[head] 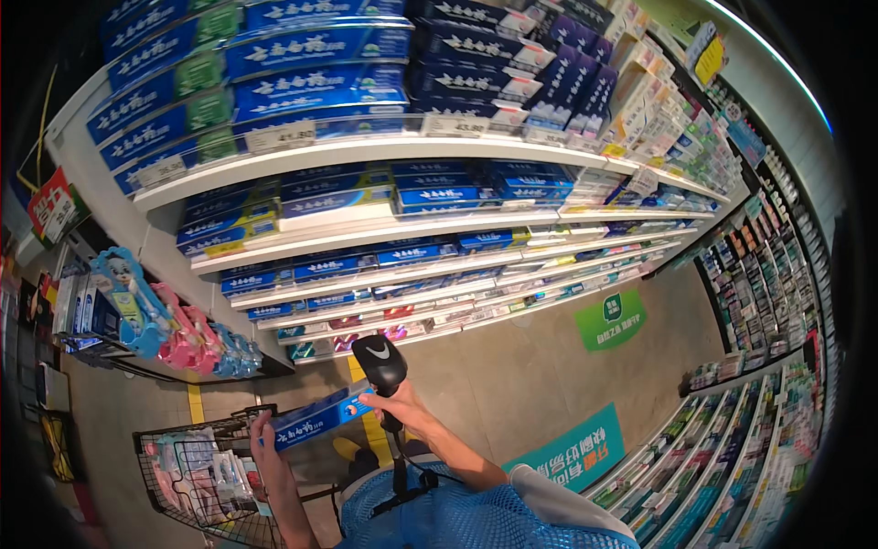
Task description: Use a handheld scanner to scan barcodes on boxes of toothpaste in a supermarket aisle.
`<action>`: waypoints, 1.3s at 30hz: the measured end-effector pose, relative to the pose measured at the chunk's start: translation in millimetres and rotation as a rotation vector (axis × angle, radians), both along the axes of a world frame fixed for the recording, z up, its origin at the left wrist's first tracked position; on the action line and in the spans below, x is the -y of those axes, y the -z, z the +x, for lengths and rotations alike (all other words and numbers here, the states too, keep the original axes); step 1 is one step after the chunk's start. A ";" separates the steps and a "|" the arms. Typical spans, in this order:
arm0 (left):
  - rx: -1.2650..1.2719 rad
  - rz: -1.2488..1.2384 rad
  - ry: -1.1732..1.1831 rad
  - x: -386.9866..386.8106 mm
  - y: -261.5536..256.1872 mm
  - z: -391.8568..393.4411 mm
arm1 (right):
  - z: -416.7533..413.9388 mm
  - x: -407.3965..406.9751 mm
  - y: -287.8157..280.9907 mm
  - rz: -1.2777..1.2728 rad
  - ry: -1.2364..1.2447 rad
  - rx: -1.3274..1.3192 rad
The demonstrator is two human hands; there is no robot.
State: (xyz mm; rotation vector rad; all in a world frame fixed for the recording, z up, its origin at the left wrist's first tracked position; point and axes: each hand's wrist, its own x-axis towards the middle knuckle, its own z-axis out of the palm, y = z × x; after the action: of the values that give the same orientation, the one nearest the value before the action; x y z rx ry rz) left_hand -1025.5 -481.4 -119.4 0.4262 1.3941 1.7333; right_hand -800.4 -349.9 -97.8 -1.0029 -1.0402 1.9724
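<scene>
A long blue toothpaste box (315, 418) is held level in front of my body. My left hand (264, 436) grips its left end, with the fingers along the end edge. In my right hand (401, 405) is a black handheld barcode scanner (381, 360), its head pointing up toward the shelves. The right thumb also presses on the right end of the box. From the scanner's handle a dark cable (418, 466) runs down to my blue mesh vest (453, 515).
Ahead, white shelves (411, 151) hold stacked toothpaste boxes (319, 48) above price labels. A wire basket (206, 473) with packaged goods stands at lower left, below blue and pink hanging packs (130, 302). More stocked shelves (720, 460) line the right. Floor stickers (610, 319) mark the aisle.
</scene>
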 end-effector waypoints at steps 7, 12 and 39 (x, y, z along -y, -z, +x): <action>-0.391 -0.073 0.182 -60.7 -44.0 56.0 | 79.1 -16.7 -19.4 0.013 0.144 -0.015; -0.269 -0.117 0.264 -91.0 -71.5 95.2 | 121.2 -25.7 -13.5 -0.160 0.266 -0.134; -0.145 -0.133 0.268 -97.5 -48.5 108.4 | 136.3 -32.7 3.6 -0.168 0.295 0.001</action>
State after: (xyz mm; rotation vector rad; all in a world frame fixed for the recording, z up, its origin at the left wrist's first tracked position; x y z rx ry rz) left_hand -917.1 -383.9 -70.8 0.6439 1.4710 1.4080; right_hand -664.1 -317.2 -101.4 -1.1742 -0.6893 1.8353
